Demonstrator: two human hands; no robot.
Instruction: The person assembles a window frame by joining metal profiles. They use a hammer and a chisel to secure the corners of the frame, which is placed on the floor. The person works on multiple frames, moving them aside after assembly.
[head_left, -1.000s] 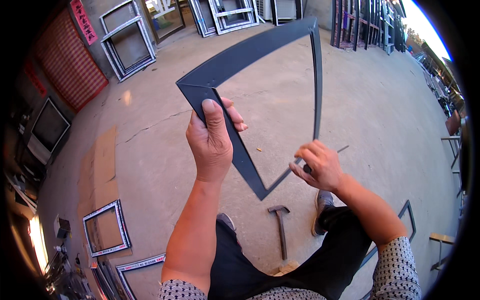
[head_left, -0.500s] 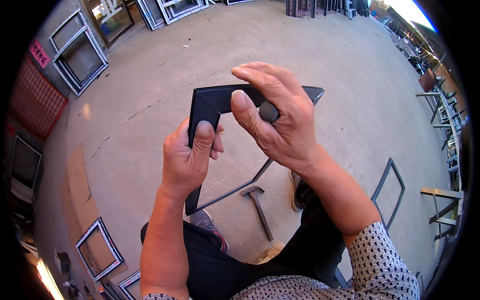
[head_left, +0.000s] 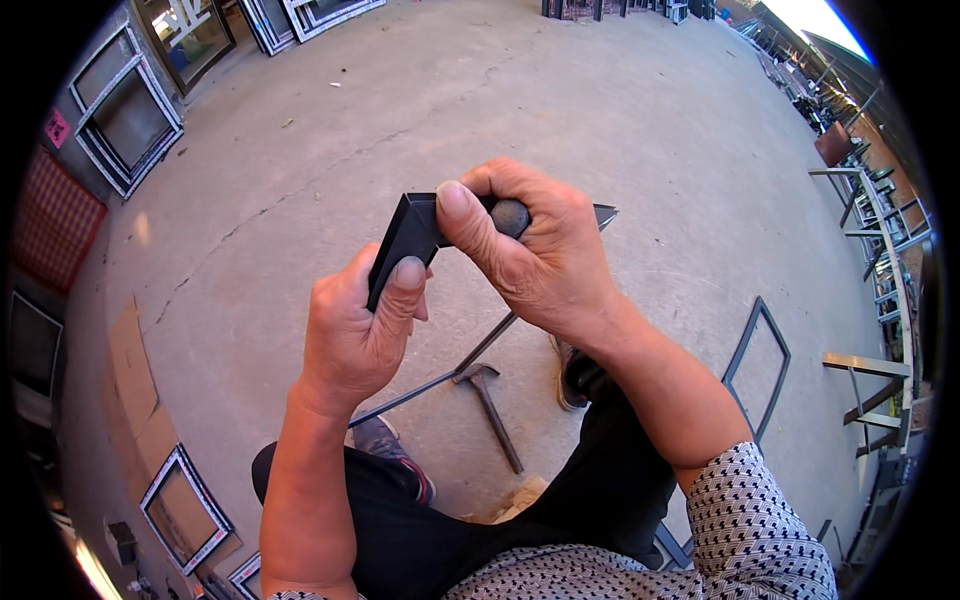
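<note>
A black metal frame (head_left: 408, 240) is held up before me, its mitred corner at the upper left. My left hand (head_left: 350, 330) wraps round the side bar below that corner, thumb on the face. With its thumb and fingers, my right hand (head_left: 550, 260) pinches the top bar. A dark thing with a round end (head_left: 510, 218) is also tucked in this hand; its other part is hidden. The frame's far end pokes out behind the right knuckles, and its thin lower bar slants above the floor. Between my shoes lies a hammer (head_left: 497, 425).
Right of my leg, another dark frame (head_left: 742, 342) lies on the concrete. Cardboard (head_left: 135, 365) and a white-edged frame (head_left: 207, 488) are at left. Window frames (head_left: 150, 145) lean at the far left wall. A metal rack (head_left: 865, 364) stands along the right.
My right hand has come down and its raised fingers have closed over the top bar. The frame has tilted, with its side bar now shorter in view.
</note>
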